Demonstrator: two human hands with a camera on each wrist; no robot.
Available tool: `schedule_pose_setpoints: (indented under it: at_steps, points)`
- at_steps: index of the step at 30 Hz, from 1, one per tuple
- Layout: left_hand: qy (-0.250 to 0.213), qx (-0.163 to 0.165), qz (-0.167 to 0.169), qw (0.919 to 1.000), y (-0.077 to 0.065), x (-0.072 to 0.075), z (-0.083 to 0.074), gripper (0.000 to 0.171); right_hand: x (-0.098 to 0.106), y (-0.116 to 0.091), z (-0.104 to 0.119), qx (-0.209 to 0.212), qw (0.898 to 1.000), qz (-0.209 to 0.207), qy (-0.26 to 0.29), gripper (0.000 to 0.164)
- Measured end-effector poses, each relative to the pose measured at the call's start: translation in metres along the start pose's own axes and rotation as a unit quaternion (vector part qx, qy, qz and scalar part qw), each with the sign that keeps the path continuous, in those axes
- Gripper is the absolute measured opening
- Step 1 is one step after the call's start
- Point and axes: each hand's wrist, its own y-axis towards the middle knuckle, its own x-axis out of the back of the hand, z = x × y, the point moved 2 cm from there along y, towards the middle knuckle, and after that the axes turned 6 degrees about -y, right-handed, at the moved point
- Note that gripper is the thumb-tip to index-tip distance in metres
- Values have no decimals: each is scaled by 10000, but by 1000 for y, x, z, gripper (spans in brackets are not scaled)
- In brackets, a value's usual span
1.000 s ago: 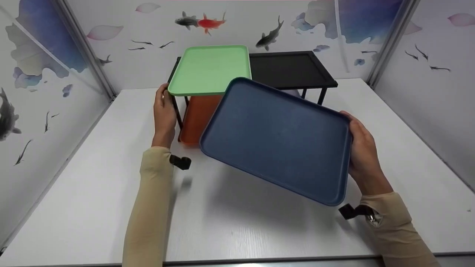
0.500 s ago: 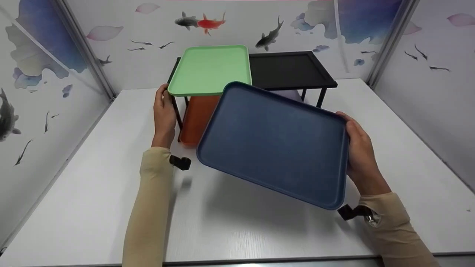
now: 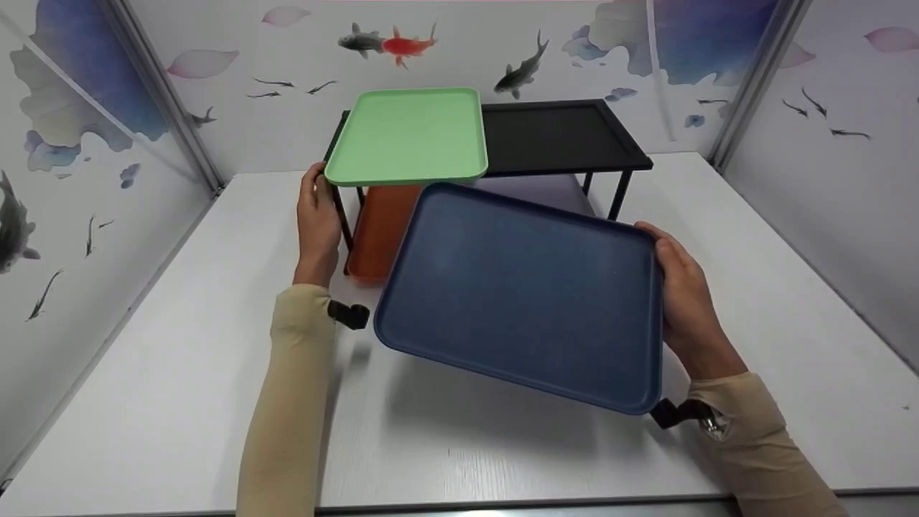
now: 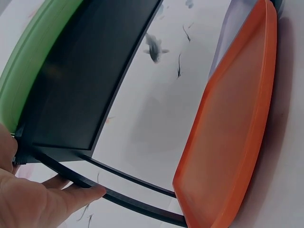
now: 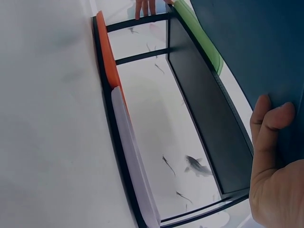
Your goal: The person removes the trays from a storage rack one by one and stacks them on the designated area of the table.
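A dark blue tray (image 3: 524, 294) is held in the air, tilted, in front of a black two-tier rack (image 3: 567, 136). My right hand (image 3: 686, 294) grips the tray by its right edge; in the right wrist view the fingertips (image 5: 280, 114) curl onto the tray's underside. At the rack's left front corner, my left hand (image 3: 318, 226) holds the upper part of the leg (image 4: 137, 204), fingers lying on both sides of it. A light green tray (image 3: 409, 136) lies on the left half of the rack's top, close beside the left hand.
Below, an orange tray (image 4: 228, 118) and a lavender tray (image 5: 135, 156) lie end to end on the rack's lower level. The rack stands on a white table (image 3: 187, 373), enclosed by white panels (image 3: 287, 136) printed with fish.
The blue tray has come down and slightly left with my right hand, its slant now smaller, uncovering more of the lavender tray. My left hand and the rack stay put.
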Motion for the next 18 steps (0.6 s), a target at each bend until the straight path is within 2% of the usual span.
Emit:
schedule_pose_setpoints:
  at_steps: [18]
  points:
    - [99,133,-20,9999,0,0,-2,48,-2,3,-10,-162,9991,214,-329,56]
